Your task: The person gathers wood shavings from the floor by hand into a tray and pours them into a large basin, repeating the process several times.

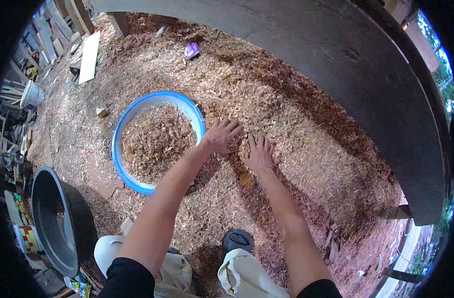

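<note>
Wood shavings cover the ground under both of my hands. My left hand lies on them just right of a blue-rimmed basin, its fingers spread and nothing gripped. Close beside it, my right hand touches the shavings with fingers apart. Its fingertips partly sink from sight among the chips. Inside the basin is a broad heap of shavings.
A large dark tub stands at the lower left. Overhead to the right runs a wide dark board. A white bucket, a pale plank and a purple packet lie farther off.
</note>
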{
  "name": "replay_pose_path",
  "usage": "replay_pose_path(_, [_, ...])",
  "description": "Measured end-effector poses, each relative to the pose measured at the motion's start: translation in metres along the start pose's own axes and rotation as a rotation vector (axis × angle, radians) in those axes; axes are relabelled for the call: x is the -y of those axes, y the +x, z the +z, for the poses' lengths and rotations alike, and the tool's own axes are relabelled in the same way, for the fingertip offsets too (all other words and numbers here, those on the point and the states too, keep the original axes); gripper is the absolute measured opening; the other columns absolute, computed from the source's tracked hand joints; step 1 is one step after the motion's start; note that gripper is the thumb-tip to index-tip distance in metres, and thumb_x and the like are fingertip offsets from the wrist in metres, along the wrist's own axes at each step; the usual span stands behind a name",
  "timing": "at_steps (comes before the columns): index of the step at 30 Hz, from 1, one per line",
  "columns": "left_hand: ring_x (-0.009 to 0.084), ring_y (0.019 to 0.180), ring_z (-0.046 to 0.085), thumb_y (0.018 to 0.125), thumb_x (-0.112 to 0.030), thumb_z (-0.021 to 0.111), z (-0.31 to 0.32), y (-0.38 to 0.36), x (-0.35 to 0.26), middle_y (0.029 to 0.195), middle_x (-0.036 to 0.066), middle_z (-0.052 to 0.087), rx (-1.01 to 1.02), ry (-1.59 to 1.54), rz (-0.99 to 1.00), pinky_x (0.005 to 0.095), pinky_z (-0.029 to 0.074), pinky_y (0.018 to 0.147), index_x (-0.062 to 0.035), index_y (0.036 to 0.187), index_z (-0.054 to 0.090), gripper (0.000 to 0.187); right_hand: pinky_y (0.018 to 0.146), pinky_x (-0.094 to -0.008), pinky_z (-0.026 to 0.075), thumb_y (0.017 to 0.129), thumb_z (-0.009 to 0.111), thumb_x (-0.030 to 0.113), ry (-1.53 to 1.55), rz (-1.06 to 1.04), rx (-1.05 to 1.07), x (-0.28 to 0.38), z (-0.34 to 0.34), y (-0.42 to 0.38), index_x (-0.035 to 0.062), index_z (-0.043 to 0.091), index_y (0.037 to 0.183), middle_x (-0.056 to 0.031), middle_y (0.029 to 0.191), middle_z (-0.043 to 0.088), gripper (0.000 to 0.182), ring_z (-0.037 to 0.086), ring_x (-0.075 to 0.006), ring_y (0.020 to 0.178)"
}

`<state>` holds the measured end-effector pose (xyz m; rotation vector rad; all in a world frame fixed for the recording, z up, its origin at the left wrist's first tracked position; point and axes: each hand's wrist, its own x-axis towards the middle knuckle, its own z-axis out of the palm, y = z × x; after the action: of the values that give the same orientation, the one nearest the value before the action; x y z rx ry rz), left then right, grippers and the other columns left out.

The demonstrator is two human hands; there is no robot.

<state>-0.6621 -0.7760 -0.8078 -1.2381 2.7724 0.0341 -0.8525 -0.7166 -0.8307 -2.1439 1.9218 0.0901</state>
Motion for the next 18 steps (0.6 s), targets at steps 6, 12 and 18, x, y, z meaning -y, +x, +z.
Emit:
replay_pose_path(6, [0.0351,0.131,0.04,0.064,-0.056,0.078,-0.02,-0.004,-0.011,0.145,0.012,0.04,-0.081,0.113,-0.012,0.0529,0.037,0.102,-0.0134,0.152,0.028,0.109,0.109,-0.066,0.028,0.072,0.081,0.047,0.022,-0.019,-0.168,-0.006,-0.01,-0.006,0.0199,0.032,0.15,-0.0162,0.151,0.026,0.097,0.027,-0.0395,0.139])
replay_pose_path(12, [0.0342,0.127,0.042,0.062,-0.062,0.077,-0.054,-0.007,0.002,0.143,0.013,0.042,-0.235,0.146,-0.044,0.0505,0.039,0.097,-0.0138,0.152,0.028,0.113,0.109,-0.0647,0.03,0.066,0.087,0.037,0.007,-0.117,-0.272,-0.003,-0.053,0.002,0.0198,0.036,0.148,-0.0156,0.149,0.027,0.099,0.03,-0.0399,0.136])
replay_pose_path(18, [0.0342,0.125,0.044,0.058,-0.057,0.081,-0.098,-0.072,0.042,0.139,0.013,0.044,-0.298,0.176,-0.149,0.0535,0.041,0.093,-0.0147,0.151,0.032,0.114,0.1,-0.0654,0.039,0.068,0.085,0.038,0.05,-0.338,-0.425,0.061,-0.091,0.008,0.0198,0.041,0.144,-0.016,0.144,0.033,0.089,0.034,-0.0398,0.132])
